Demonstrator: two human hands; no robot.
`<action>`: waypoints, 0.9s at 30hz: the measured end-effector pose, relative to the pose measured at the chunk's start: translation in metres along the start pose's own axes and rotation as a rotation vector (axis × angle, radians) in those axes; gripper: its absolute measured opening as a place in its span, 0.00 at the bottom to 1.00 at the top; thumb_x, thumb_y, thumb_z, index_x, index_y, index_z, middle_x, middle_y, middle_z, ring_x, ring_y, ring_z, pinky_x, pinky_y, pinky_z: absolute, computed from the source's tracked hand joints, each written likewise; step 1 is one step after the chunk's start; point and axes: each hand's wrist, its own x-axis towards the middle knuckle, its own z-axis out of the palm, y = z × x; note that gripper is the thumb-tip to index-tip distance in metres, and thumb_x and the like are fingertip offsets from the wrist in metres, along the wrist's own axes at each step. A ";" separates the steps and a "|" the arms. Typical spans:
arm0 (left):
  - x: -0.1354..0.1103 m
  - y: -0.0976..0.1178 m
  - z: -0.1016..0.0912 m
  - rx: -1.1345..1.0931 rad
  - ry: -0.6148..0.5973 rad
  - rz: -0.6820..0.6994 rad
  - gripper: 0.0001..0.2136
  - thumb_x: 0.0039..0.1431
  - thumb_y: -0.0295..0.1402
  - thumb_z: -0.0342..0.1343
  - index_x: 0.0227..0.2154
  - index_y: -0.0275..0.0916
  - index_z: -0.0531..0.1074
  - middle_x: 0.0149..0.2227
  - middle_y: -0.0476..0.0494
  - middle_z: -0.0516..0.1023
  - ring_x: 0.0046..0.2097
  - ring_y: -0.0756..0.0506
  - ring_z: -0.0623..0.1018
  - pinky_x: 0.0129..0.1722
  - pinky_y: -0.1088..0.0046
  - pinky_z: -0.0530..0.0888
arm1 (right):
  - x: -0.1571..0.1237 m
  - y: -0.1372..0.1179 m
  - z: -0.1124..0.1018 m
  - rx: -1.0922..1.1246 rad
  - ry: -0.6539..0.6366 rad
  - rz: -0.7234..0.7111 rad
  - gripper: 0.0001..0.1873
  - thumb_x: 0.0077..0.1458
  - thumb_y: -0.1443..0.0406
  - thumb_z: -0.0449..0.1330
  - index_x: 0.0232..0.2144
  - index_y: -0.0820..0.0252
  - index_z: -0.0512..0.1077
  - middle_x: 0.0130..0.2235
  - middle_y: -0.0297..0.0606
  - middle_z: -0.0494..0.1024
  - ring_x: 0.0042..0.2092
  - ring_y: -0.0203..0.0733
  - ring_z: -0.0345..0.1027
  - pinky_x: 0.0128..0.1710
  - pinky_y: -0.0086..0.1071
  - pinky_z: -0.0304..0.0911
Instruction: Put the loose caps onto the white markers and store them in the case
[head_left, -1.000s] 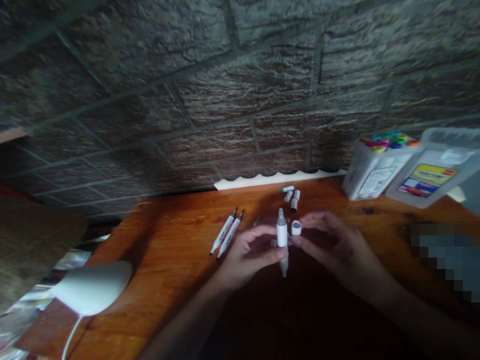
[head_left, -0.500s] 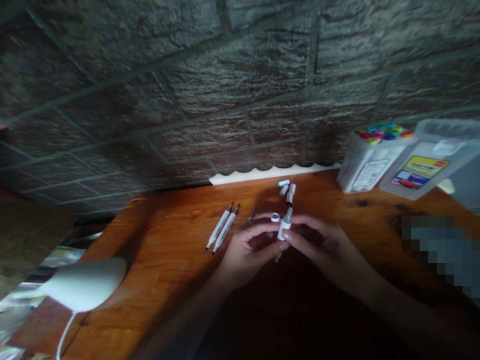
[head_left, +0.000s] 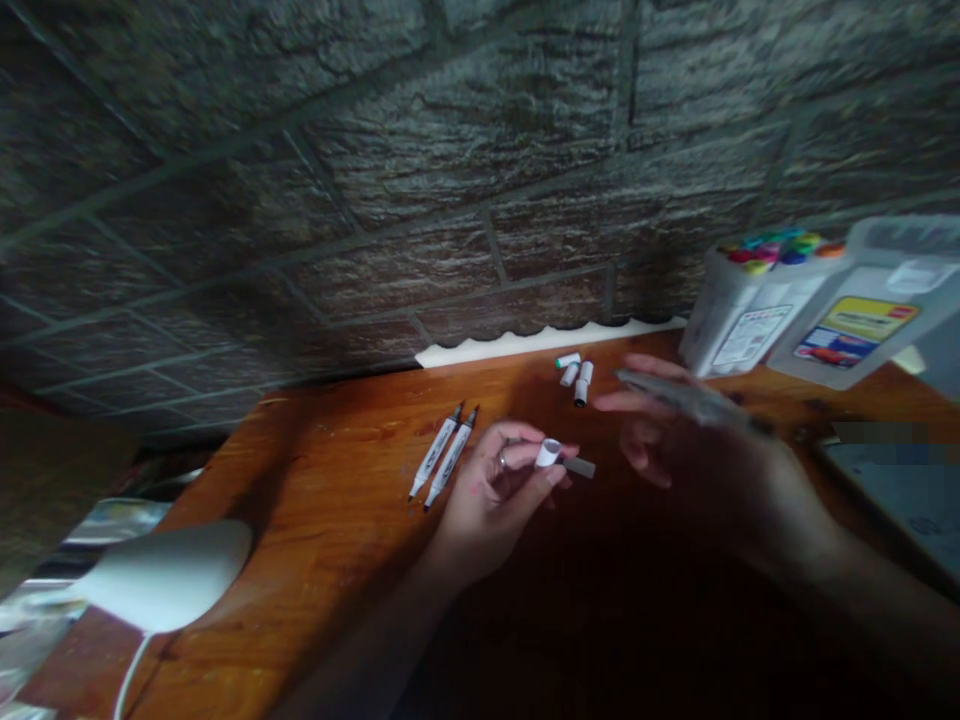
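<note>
My left hand (head_left: 502, 490), with a ring on one finger, pinches a white marker cap (head_left: 548, 453) whose open end faces up. A greyish cap-like piece (head_left: 580, 467) sticks out to the right beside those fingertips; whether the hand grips it is unclear. My right hand (head_left: 675, 430) is to the right, smeared by motion, with a marker (head_left: 682, 397) lying along its fingers. Two uncapped white markers (head_left: 436, 452) lie side by side on the desk, left of my left hand. Beyond the hands lie several loose caps (head_left: 583, 384), one with a green end.
At the back right, a clear case (head_left: 739, 325) holds colourful markers, its labelled lid (head_left: 847, 335) beside it. A white lamp-like object (head_left: 169, 570) with a cable stands at the left. A white scalloped strip (head_left: 510, 347) runs along the stone-patterned wall (head_left: 420, 220).
My right hand has moved away from my left, up and to the right, taking a marker along. My left hand stays in place with the white cap. The loose caps are unmoved.
</note>
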 end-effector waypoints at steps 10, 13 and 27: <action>-0.001 -0.002 0.000 0.104 0.004 0.023 0.09 0.59 0.33 0.62 0.42 0.38 0.74 0.43 0.41 0.82 0.43 0.43 0.82 0.36 0.73 0.79 | -0.017 0.008 0.009 -0.490 -0.017 -0.341 0.06 0.58 0.61 0.64 0.39 0.47 0.78 0.36 0.33 0.83 0.35 0.40 0.79 0.32 0.31 0.76; -0.001 -0.003 0.002 0.129 0.020 0.032 0.08 0.57 0.32 0.64 0.40 0.39 0.75 0.42 0.43 0.82 0.43 0.43 0.82 0.41 0.69 0.79 | -0.019 0.012 0.008 -0.575 -0.013 -0.402 0.06 0.57 0.63 0.64 0.39 0.47 0.77 0.38 0.34 0.83 0.38 0.43 0.79 0.36 0.33 0.77; -0.004 -0.001 0.002 0.081 -0.040 -0.011 0.07 0.60 0.31 0.62 0.40 0.40 0.75 0.41 0.44 0.84 0.39 0.45 0.83 0.35 0.73 0.79 | 0.001 0.013 -0.016 -1.009 0.123 -0.573 0.08 0.60 0.62 0.61 0.41 0.53 0.78 0.40 0.40 0.84 0.39 0.48 0.80 0.40 0.39 0.75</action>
